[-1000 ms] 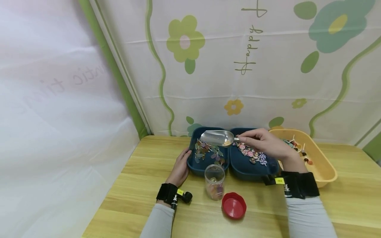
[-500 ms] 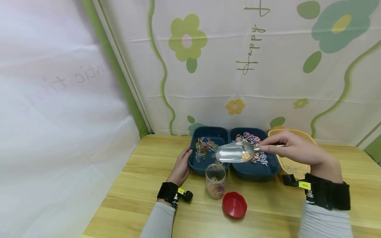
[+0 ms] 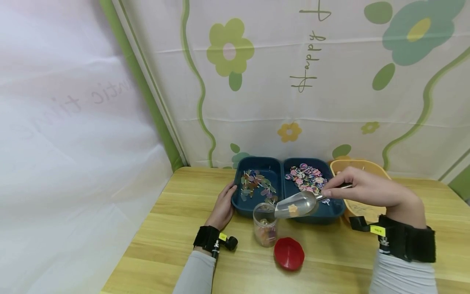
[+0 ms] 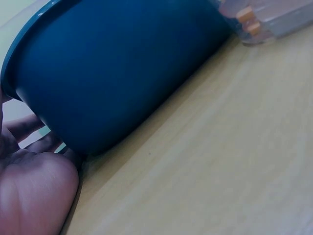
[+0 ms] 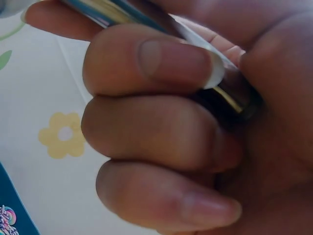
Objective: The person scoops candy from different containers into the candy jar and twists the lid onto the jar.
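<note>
My right hand (image 3: 361, 190) grips the handle of a metal scoop (image 3: 296, 205), whose mouth tilts down over the rim of a clear jar (image 3: 265, 224) holding some coloured pieces. An orange piece lies in the scoop. In the right wrist view my curled fingers (image 5: 156, 122) wrap the scoop handle (image 5: 146, 19). My left hand (image 3: 222, 206) rests against the left side of the left dark blue tray (image 3: 240, 206), fingers relaxed; the left wrist view shows that tray's wall (image 4: 122, 73) beside my palm (image 4: 34, 191).
A second dark blue tray (image 3: 332, 208) with striped round pieces sits right of the first. A yellow basin (image 3: 354, 165) stands further right. A red lid (image 3: 289, 253) lies on the wooden table (image 3: 330, 261) near the jar. A flowered cloth hangs behind.
My right hand brought the scoop from above the left tray down and toward me, then tipped it at the jar's mouth. The left hand has stayed on the tray.
</note>
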{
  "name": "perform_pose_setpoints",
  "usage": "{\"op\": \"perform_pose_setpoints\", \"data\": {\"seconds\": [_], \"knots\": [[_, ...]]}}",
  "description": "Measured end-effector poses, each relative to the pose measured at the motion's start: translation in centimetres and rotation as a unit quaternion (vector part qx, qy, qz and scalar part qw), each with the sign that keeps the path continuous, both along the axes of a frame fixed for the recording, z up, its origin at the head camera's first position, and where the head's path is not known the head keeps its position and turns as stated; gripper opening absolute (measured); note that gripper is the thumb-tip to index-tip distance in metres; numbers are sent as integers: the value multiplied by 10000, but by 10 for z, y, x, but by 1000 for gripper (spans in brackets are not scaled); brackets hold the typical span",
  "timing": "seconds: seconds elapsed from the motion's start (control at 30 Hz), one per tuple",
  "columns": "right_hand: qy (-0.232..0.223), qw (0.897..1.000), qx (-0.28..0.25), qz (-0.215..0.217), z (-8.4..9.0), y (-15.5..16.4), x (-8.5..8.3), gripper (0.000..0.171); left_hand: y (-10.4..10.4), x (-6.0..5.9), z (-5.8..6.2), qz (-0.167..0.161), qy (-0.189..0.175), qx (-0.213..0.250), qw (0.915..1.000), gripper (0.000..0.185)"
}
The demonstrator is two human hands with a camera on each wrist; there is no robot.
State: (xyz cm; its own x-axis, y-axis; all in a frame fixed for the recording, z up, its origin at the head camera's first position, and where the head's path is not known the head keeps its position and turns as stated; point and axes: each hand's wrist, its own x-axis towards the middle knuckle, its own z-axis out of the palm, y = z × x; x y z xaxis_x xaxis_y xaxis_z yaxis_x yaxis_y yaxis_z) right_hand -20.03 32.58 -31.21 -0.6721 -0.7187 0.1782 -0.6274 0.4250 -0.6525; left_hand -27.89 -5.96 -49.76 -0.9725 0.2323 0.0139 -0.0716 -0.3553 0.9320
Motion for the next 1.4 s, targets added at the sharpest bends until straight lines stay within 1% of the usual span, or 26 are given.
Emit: {"op": "perform_pose_setpoints", "data": {"seconds": [0.27, 0.37, 0.47, 0.57, 0.67, 0.77, 0.87, 0.97, 1.07, 1.1, 1.23, 1.4], "knots": [[27, 9999, -96, 95, 1, 0, 0, 25, 0, 0, 1, 64, -43, -26, 10000, 51], [67, 10000, -36, 5, 2, -1, 0, 25, 0, -1, 1, 93, -70, -16, 9999, 52], [124, 9995, 73, -278, 4, -2, 0, 24, 0, -1, 1, 107, -89, -19, 9999, 52], [174, 9970, 167, -734, 4, -7, -1, 21, 0, -1, 2, 97, -87, -28, 9999, 51], [192, 9931, 286, -1124, 1, -14, -5, 17, -1, -1, 1, 70, -63, -14, 10000, 51], [179, 9913, 402, -1241, -4, -25, -14, 15, -2, -1, 1, 54, -36, 12, 10000, 52], [40, 9909, 498, -1251, -11, -36, -25, 16, -2, 1, 1, 66, -48, 0, 10000, 51], [6, 9893, 656, -1304, -19, -48, -34, 17, -2, 1, 0, 83, -73, -49, 9999, 51], [101, 9874, 816, -1355, -29, -60, -42, 17, -2, 1, 1, 94, -99, -92, 9999, 51], [186, 9869, 864, -1349, -34, -65, -45, 17, -2, 1, 1, 89, -99, -98, 9999, 51], [241, 9877, 964, -1209, -54, -87, -58, 20, -1, 1, 1, 42, -80, -87, 9999, 51], [90, 9921, 644, -1070, -86, -118, -70, 23, -1, 1, 1, 11, -82, 10, 10000, 50]]}}
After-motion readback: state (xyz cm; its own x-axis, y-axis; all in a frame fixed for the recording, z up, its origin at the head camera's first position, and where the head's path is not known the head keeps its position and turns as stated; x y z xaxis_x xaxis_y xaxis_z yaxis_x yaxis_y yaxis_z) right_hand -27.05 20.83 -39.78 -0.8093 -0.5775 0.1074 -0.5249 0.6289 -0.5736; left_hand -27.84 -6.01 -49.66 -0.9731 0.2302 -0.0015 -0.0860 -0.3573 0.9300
